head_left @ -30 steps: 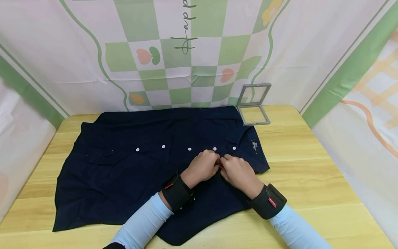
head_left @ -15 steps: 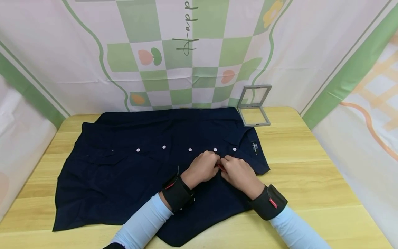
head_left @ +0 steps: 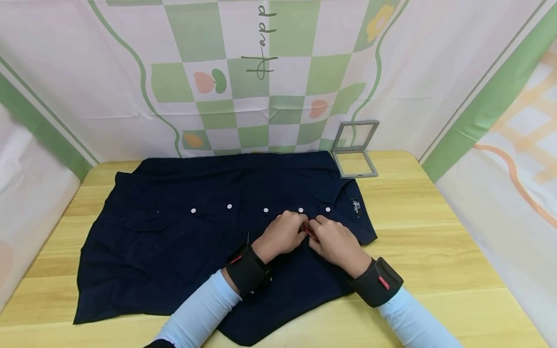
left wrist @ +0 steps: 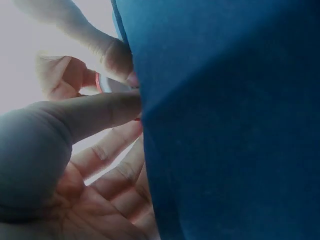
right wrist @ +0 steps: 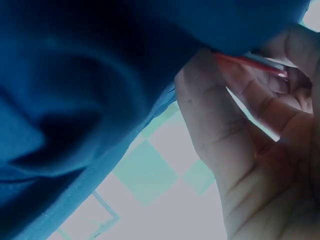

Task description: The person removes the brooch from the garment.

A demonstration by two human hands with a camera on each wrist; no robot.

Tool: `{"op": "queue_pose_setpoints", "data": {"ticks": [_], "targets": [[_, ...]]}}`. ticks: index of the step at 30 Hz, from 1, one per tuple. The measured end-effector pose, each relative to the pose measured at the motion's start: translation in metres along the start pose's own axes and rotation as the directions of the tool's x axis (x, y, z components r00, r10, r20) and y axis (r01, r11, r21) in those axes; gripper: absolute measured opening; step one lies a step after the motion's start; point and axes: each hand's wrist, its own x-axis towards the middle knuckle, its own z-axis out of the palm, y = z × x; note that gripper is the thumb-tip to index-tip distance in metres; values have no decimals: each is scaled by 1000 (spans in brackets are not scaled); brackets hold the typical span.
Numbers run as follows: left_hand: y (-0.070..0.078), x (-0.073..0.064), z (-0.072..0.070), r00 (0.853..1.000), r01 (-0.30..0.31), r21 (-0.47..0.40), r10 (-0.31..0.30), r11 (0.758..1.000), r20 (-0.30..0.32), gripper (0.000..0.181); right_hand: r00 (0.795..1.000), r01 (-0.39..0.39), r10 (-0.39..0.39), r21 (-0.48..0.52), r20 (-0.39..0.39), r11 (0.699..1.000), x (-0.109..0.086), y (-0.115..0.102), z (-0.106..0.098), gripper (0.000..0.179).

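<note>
A navy shirt [head_left: 174, 251] with a row of white buttons lies spread out, its collar to the right. My left hand [head_left: 283, 233] pinches the edge of the shirt's front just below the button row. In the left wrist view its thumb [left wrist: 105, 112] presses along the cloth edge, with the other fingers behind. Close beside it, my right hand [head_left: 337, 244] holds a small flat red-rimmed piece [head_left: 311, 233] against the same edge. The piece's grey face [left wrist: 116, 86] shows there too; its kind is hard to tell. In the right wrist view the red rim [right wrist: 252, 63] runs between fingers.
A grey hinged frame [head_left: 360, 175] with clear panes stands half unfolded at the back right, by the collar. Light wood tabletop [head_left: 431, 256] extends to the right and along the front. Behind the table hangs a green-and-white checked curtain [head_left: 287, 72].
Both hands stay at the same spot on the shirt, with only slight finger movement around the red-rimmed piece. The head view has tilted very slightly.
</note>
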Motion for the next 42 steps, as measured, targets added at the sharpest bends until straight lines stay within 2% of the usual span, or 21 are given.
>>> {"op": "queue_pose_setpoints", "data": {"ticks": [9,12,17,20,25,34,38,42], "targets": [[-3,1,-1,1000,2,-14,-2,1000,14,13,1000,16,-16,53,1,998,0,5,-1,14],[-3,2,-2,1000,8,-23,-7,1000,24,12,997,13,-23,141,73,990,1,10,-7,13],[-3,3,-3,999,25,-29,-24,999,45,11,976,-27,-37,290,214,957,1,28,-23,17],[-3,3,-3,998,40,-44,-37,998,56,10,974,-54,-25,337,224,940,0,39,-32,18],[-2,3,-3,997,52,-54,-49,997,59,8,970,-125,30,392,240,911,0,49,-40,10],[-2,2,-4,998,48,-38,-46,998,41,7,917,-266,74,464,391,845,5,41,-25,17],[-2,2,-3,998,45,-26,-44,999,44,7,912,-285,91,458,401,842,6,38,-19,17],[-2,2,-3,998,42,-16,-41,999,54,6,917,-293,116,446,383,846,6,37,-16,18]]}}
